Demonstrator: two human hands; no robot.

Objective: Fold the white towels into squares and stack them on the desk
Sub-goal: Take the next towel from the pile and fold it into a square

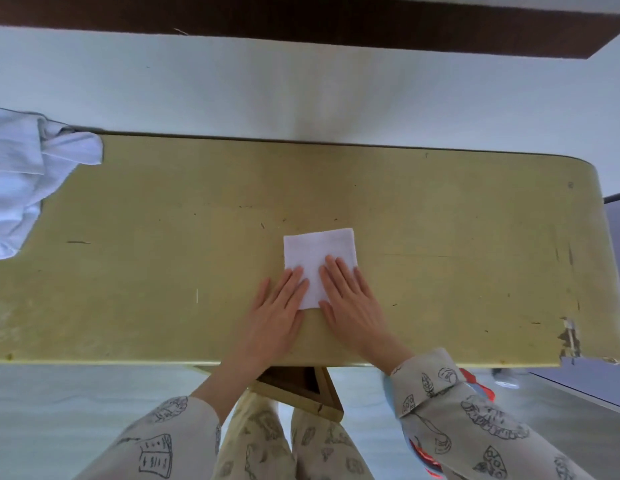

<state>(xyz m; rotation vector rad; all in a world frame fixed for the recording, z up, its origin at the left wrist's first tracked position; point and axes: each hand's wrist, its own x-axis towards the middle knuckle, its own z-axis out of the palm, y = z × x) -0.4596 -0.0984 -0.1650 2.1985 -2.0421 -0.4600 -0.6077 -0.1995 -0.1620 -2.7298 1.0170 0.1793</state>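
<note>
One towel [317, 261] folded square — both hands' fingers [294, 282] flat, pressing it | unfolded pile [21, 178] left — no stack yet

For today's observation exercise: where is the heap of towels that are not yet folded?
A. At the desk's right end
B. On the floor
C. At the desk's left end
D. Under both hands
C: the rumpled heap of towels lies on the left end of the desk, apart from the folded towel under the hands.
</note>
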